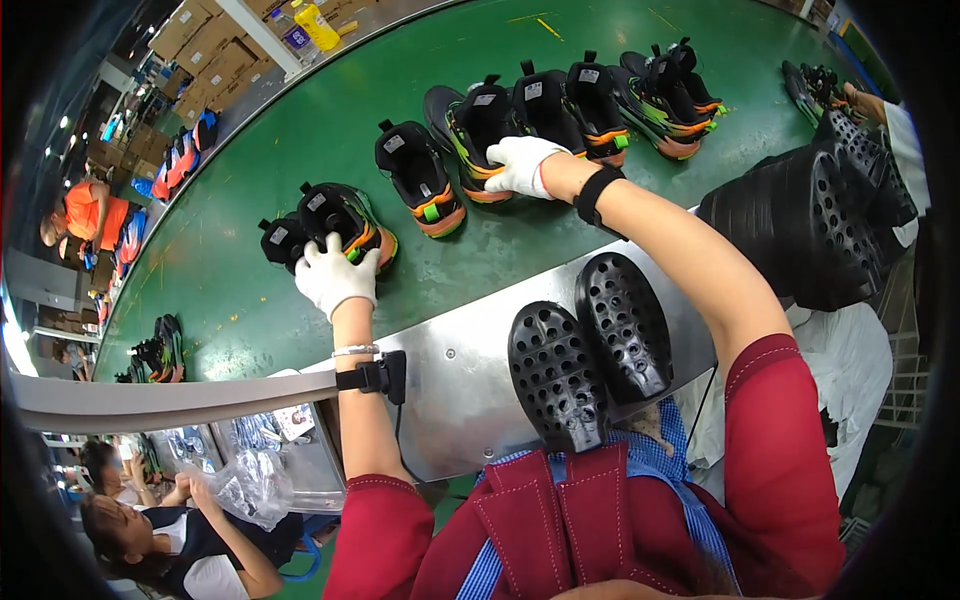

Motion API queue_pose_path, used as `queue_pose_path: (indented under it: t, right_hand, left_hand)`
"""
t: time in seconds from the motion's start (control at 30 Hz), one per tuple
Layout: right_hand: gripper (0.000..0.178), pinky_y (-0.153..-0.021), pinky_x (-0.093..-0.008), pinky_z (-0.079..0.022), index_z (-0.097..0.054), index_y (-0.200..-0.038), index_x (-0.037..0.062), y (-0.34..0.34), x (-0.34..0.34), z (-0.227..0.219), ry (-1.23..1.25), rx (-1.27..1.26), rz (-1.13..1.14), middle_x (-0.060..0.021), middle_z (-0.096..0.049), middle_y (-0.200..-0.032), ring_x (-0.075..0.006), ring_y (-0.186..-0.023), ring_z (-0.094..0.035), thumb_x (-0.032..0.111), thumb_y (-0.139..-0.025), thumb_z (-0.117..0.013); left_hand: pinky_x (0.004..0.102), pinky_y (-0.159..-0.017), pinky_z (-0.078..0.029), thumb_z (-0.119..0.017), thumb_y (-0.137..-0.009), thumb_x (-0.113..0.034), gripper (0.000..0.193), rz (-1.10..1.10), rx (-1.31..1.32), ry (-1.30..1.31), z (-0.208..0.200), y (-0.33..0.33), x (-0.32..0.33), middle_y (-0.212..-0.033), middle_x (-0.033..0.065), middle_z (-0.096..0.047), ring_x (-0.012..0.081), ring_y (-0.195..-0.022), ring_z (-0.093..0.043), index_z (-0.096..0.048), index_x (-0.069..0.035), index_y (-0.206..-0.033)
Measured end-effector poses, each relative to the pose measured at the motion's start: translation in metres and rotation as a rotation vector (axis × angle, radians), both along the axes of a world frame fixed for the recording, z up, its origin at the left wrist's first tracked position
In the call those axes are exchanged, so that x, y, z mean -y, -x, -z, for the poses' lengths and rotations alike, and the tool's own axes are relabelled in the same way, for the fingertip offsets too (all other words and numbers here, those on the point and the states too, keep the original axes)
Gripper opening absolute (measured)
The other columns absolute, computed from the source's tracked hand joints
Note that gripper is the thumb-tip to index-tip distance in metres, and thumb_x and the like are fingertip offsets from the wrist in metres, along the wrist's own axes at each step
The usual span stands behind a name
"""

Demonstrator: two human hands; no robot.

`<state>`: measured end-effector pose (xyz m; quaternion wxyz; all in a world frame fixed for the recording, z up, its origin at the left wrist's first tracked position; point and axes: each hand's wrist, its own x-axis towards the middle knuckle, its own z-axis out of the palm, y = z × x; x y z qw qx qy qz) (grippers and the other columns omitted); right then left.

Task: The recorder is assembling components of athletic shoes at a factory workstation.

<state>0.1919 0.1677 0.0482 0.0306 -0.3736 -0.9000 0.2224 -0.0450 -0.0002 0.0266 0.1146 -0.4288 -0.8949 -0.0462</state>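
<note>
1. The left hand point(337, 278) could knock the black-and-orange pair of shoes point(328, 214) askew, should its fingers press unevenly across the two.
2. The right hand point(527, 167) could nudge the neighbouring shoes point(545, 95) out of line, since they stand packed close.
3. That pair lies just beyond the left hand, partly under its spread fingers; whether they grip, I cannot tell.
4. The green-and-black shoe point(452, 118) lies ahead-left of the right hand, whose fingers curve; I cannot tell whether they pinch it.

the green tabletop point(340, 120) carries black sneakers point(420, 185); two perforated black forms point(560, 365) lie on a metal ledge point(450, 390).
</note>
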Motion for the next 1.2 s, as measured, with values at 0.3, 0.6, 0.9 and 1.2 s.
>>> queue_pose_path:
  t: [0.3,0.6,0.9,1.2]
  right_hand:
    - [0.027,-0.078,-0.0425,-0.05,-0.063,-0.098,0.0045,-0.084,0.003,0.0,-0.169,0.235,-0.007,-0.0178,-0.066,-0.091,-0.0369,-0.089,-0.064,0.025,-0.08,-0.066]
    - [0.036,-0.075,-0.041,-0.052,-0.069,-0.095,0.0044,-0.076,0.024,-0.004,-0.077,0.464,-0.025,-0.0171,-0.068,-0.089,-0.0345,-0.086,-0.065,0.032,-0.072,-0.068]
    - [0.043,-0.073,-0.0389,-0.053,-0.071,-0.089,0.0013,-0.046,0.012,0.022,0.019,0.59,-0.053,-0.021,-0.068,-0.088,-0.0354,-0.082,-0.067,0.04,-0.07,-0.065]
    - [0.033,-0.078,-0.039,-0.053,-0.071,-0.098,0.0057,-0.061,0.029,0.014,-0.149,0.569,0.036,-0.0189,-0.068,-0.097,-0.0338,-0.091,-0.067,0.027,-0.073,-0.064]
  left_hand:
    - [0.0395,-0.084,-0.05,-0.063,-0.079,-0.042,0.044,0.519,0.317,0.189,-0.009,-0.061,-0.074,-0.1,0.0193,-0.067,0.034,-0.093,-0.065,-0.068,-0.009,-0.108]
    - [0.0369,-0.061,-0.053,-0.058,-0.079,-0.035,0.034,0.635,0.733,0.525,-0.02,-0.112,-0.079,-0.072,0.0169,-0.067,0.0275,-0.064,-0.067,-0.069,-0.006,-0.094]
    - [0.0311,-0.053,-0.054,-0.062,-0.078,-0.041,0.044,0.619,0.687,0.717,-0.006,-0.103,-0.095,-0.066,0.0147,-0.068,0.0221,-0.058,-0.068,-0.067,0.003,-0.083]
    - [0.0304,-0.051,-0.054,-0.061,-0.081,-0.041,0.043,0.702,0.69,0.692,0.0,-0.102,-0.07,-0.065,0.0128,-0.067,0.0188,-0.058,-0.068,-0.065,0.002,-0.081]
